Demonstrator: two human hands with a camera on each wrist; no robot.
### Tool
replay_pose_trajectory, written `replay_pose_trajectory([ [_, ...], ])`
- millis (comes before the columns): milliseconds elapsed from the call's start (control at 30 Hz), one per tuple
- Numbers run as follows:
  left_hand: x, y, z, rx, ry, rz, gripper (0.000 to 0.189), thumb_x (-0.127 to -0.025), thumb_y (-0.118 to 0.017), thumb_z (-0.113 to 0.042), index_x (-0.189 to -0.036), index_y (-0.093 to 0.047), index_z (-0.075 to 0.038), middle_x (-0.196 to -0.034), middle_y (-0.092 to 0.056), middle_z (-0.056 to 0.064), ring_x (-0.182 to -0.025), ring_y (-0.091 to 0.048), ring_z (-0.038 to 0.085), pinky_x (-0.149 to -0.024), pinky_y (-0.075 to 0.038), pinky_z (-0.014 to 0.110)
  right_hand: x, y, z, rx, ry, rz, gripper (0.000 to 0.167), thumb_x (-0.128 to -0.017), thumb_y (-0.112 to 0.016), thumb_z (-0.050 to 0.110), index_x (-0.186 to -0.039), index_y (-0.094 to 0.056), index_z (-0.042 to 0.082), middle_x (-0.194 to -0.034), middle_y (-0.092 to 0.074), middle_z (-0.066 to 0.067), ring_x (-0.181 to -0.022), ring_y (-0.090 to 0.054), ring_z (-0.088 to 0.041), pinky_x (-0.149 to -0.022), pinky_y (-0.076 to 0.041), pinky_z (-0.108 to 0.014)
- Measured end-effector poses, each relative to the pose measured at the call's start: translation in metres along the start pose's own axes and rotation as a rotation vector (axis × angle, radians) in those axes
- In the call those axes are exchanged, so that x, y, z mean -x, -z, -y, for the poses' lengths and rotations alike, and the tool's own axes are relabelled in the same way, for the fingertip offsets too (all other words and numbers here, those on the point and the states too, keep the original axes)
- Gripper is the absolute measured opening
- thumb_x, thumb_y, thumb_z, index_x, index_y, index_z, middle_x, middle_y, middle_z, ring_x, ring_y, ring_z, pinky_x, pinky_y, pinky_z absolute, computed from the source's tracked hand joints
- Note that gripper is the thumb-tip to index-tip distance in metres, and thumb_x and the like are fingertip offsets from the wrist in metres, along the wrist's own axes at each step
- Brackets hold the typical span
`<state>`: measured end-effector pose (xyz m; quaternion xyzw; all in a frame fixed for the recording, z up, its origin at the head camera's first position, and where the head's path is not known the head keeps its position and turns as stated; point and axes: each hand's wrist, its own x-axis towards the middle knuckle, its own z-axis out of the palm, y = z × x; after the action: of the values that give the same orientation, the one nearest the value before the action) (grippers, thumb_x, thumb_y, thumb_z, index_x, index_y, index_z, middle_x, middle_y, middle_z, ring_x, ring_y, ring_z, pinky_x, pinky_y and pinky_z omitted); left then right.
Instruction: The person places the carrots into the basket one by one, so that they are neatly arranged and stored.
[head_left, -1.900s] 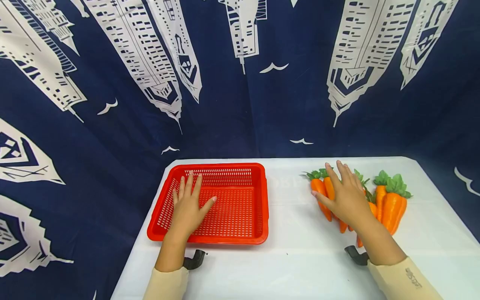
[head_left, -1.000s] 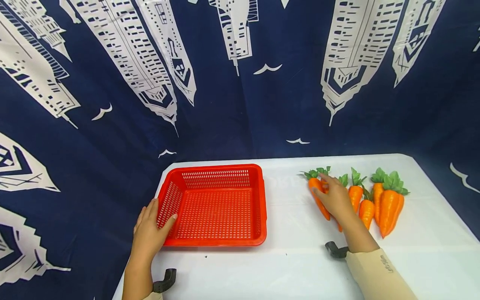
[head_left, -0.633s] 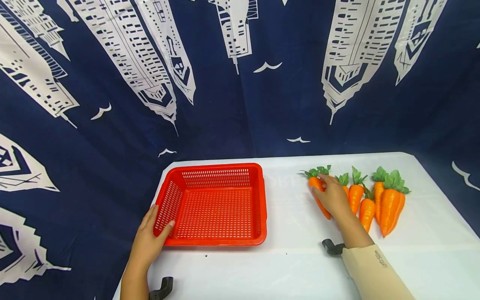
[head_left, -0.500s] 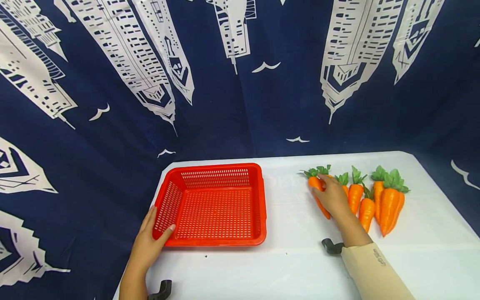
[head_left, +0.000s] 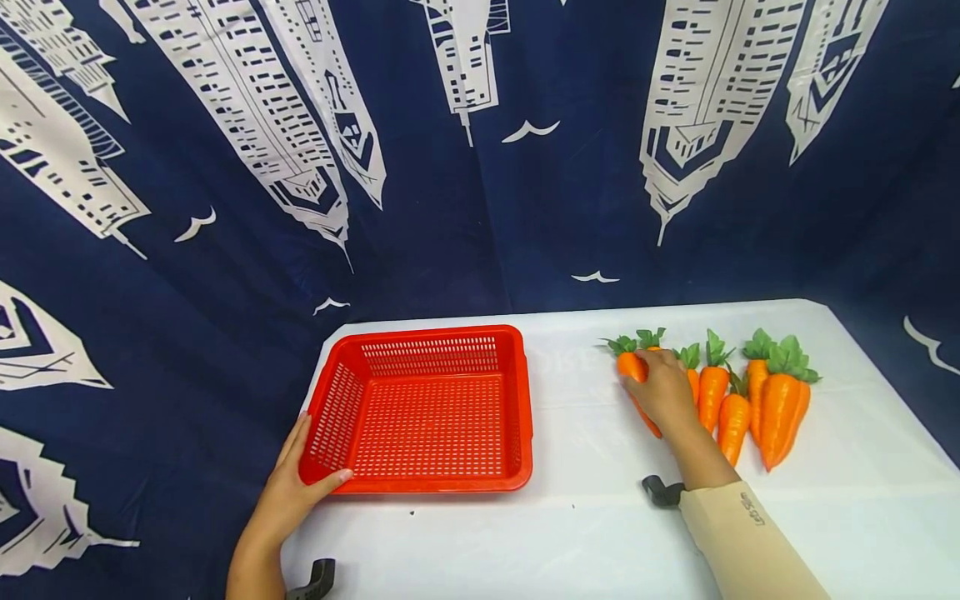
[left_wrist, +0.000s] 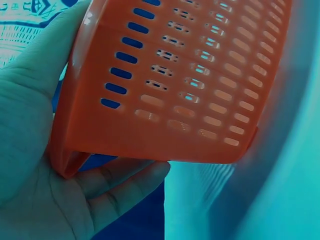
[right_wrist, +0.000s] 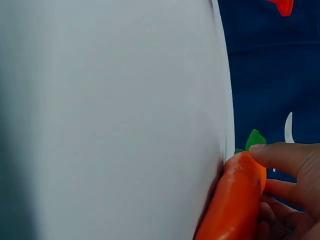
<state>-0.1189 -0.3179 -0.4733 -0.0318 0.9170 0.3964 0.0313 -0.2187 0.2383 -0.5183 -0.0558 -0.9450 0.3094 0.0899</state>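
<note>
Head view shows the right hand (head_left: 663, 392) curled round the leftmost carrot (head_left: 630, 367) on the table's right, the left hand (head_left: 296, 492) gripping the basket (head_left: 427, 408) corner; lifting likely follows.

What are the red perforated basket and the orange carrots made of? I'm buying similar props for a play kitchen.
The red perforated basket looks like moulded plastic: even slotted holes, a smooth, slightly glossy rolled rim where the left hand grips its corner. The orange carrots look artificial, probably plastic or foam, with a uniform matte skin and stiff, flat green leaves, perhaps fabric or plastic. The right hand grips one.
</note>
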Motion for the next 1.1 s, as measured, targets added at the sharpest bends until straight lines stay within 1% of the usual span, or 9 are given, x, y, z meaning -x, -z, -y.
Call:
replay_pose_trajectory([
  [133, 0.000, 0.001, 0.000, 0.025, -0.007, 0.015, 0.115, -0.083, -0.083, -0.033, -0.164, -0.003, -0.025, -0.172, -0.001, 0.003, -0.155, -0.010, 0.040, -0.116, -0.015, 0.074, 0.000, -0.002, -0.002, 0.025, 0.022, -0.029, 0.056, -0.087, -0.072, 0.016, -0.135, -0.055, -0.006, -0.135, -0.048, -0.034, -0.119, -0.044, -0.052, -0.100, -0.038, -0.061],
  [300, 0.001, 0.002, 0.000, 0.032, -0.007, 0.026, 0.115, -0.083, -0.084, -0.032, -0.164, -0.003, -0.026, -0.172, 0.001, 0.000, -0.153, -0.011, 0.038, -0.116, -0.016, 0.074, -0.002, -0.004, -0.003, 0.041, 0.036, -0.040, 0.056, -0.085, -0.073, 0.015, -0.134, -0.056, -0.007, -0.132, -0.049, -0.034, -0.116, -0.044, -0.052, -0.099, -0.037, -0.060],
  [500, 0.000, 0.003, 0.001, 0.040, -0.015, 0.035, 0.116, -0.082, -0.084, -0.030, -0.164, -0.004, -0.026, -0.172, 0.003, -0.004, -0.153, -0.012, 0.038, -0.116, -0.017, 0.073, -0.002, -0.003, 0.000, 0.018, -0.001, -0.025, 0.060, -0.086, -0.071, 0.016, -0.139, -0.053, -0.007, -0.136, -0.050, -0.035, -0.119, -0.044, -0.052, -0.101, -0.037, -0.059],
  [633, 0.000, 0.003, 0.000, 0.043, -0.014, 0.037, 0.115, -0.082, -0.084, -0.030, -0.164, -0.004, -0.027, -0.172, 0.002, -0.004, -0.153, -0.012, 0.037, -0.117, -0.016, 0.072, -0.003, -0.003, 0.000, 0.001, -0.014, -0.019, 0.061, -0.087, -0.069, 0.017, -0.140, -0.052, -0.008, -0.137, -0.051, -0.035, -0.120, -0.045, -0.051, -0.101, -0.036, -0.058],
  [733, 0.000, 0.004, 0.000, 0.033, -0.008, 0.041, 0.115, -0.082, -0.084, -0.031, -0.164, -0.004, -0.028, -0.172, 0.002, -0.004, -0.154, -0.012, 0.037, -0.117, -0.016, 0.072, -0.003, -0.003, -0.001, -0.022, -0.011, -0.024, 0.060, -0.088, -0.068, 0.018, -0.140, -0.053, -0.008, -0.137, -0.053, -0.034, -0.120, -0.045, -0.051, -0.100, -0.036, -0.057],
  [867, 0.000, 0.003, -0.002, 0.011, -0.006, 0.039, 0.115, -0.082, -0.084, -0.033, -0.164, -0.003, -0.028, -0.173, 0.001, 0.000, -0.154, -0.013, 0.038, -0.117, -0.016, 0.072, -0.003, -0.001, -0.001, -0.058, -0.013, -0.026, 0.059, -0.090, -0.068, 0.019, -0.140, -0.054, -0.007, -0.137, -0.054, -0.033, -0.120, -0.046, -0.051, -0.099, -0.036, -0.057],
  [1000, 0.001, 0.000, -0.004, -0.001, -0.001, 0.036, 0.115, -0.082, -0.084, -0.035, -0.164, -0.004, -0.027, -0.173, -0.001, 0.001, -0.154, -0.014, 0.039, -0.117, -0.017, 0.072, -0.003, 0.005, 0.003, -0.127, -0.045, -0.015, 0.059, -0.092, -0.068, 0.021, -0.143, -0.052, -0.003, -0.140, -0.052, -0.032, -0.124, -0.048, -0.051, -0.105, -0.038, -0.059],
  [1100, 0.004, -0.002, -0.006, -0.002, 0.008, 0.037, 0.116, -0.082, -0.084, -0.037, -0.164, -0.004, -0.027, -0.173, -0.002, 0.000, -0.155, -0.013, 0.038, -0.117, -0.017, 0.072, -0.003, 0.011, 0.010, -0.203, -0.068, 0.004, 0.059, -0.093, -0.068, 0.020, -0.146, -0.051, 0.001, -0.141, -0.052, -0.028, -0.127, -0.052, -0.048, -0.108, -0.040, -0.059],
])
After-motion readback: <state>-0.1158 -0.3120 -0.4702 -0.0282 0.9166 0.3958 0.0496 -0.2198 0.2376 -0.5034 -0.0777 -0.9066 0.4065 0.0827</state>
